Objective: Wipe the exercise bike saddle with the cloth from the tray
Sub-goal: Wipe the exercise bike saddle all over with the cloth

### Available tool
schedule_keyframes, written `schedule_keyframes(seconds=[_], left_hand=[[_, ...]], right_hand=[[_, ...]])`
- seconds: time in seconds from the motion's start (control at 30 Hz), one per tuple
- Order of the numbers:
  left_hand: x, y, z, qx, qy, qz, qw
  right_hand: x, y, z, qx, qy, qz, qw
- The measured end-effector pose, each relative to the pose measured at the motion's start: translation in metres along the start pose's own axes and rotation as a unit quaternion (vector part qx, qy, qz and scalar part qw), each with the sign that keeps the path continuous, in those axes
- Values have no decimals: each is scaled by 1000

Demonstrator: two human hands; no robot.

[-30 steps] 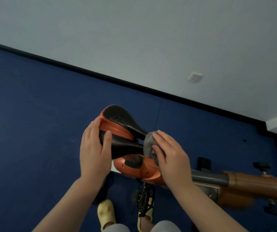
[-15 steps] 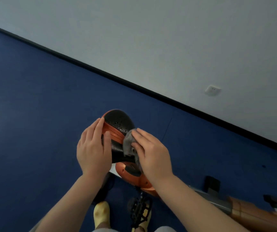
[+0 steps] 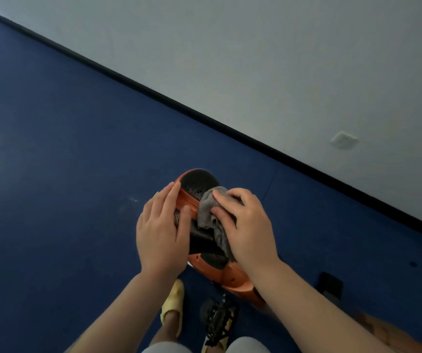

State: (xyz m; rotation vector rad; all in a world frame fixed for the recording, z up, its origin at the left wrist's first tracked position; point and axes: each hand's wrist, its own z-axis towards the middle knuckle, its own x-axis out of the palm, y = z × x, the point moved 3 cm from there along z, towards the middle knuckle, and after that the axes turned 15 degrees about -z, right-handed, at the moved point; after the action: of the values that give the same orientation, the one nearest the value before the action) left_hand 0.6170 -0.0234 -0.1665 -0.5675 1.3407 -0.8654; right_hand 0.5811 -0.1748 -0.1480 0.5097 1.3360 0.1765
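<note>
The black and orange exercise bike saddle point(image 3: 196, 183) sits at centre, its rear end pointing away from me. My left hand point(image 3: 163, 234) grips the saddle's left side, fingers along the orange edge. My right hand point(image 3: 247, 226) presses a grey cloth point(image 3: 208, 208) onto the top of the saddle, near its wide rear part. The cloth hangs down under my palm toward the saddle's nose. The tray is not in view.
The orange bike frame point(image 3: 230, 276) runs down and right from under the saddle, with a black pedal point(image 3: 217, 319) below it. My feet in yellow slippers point(image 3: 173, 301) stand on the blue floor point(image 3: 64, 174). A white wall with a socket point(image 3: 344, 140) is behind.
My right hand has slid the cloth from the saddle's nose toward its wide rear end. The left hand keeps its hold on the saddle. The view has tilted left and down.
</note>
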Motion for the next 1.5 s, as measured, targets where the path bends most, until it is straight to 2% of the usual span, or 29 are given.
schedule_keyframes(seconds=[0.17,0.33,0.5,0.6,0.83,0.97,1.07,1.27,1.4,1.5], left_hand=[[-11,4,18,24,19,-32,999],[-6,6,29,32,18,-45,998],[-6,11,26,29,27,-51,998],[-7,12,26,26,26,-58,998],[-8,11,27,36,32,-69,996],[-11,14,24,43,56,-86,994],[-12,17,22,33,73,-106,991],[-13,17,23,38,62,-143,987],[-13,20,22,22,70,-150,986],[-12,20,22,15,73,-154,985]], right_hand=[[-8,-13,-19,30,-12,8,999],[6,9,15,49,-24,-8,998],[1,6,4,-2,-3,-20,1000],[-1,-2,-17,16,-18,-16,1000],[17,35,40,-2,3,-25,1000],[7,17,17,-47,21,-21,998],[2,6,2,-36,1,-26,999],[14,33,53,-7,9,-25,1000],[7,19,23,-38,30,-30,998],[3,11,8,-21,13,-26,999]])
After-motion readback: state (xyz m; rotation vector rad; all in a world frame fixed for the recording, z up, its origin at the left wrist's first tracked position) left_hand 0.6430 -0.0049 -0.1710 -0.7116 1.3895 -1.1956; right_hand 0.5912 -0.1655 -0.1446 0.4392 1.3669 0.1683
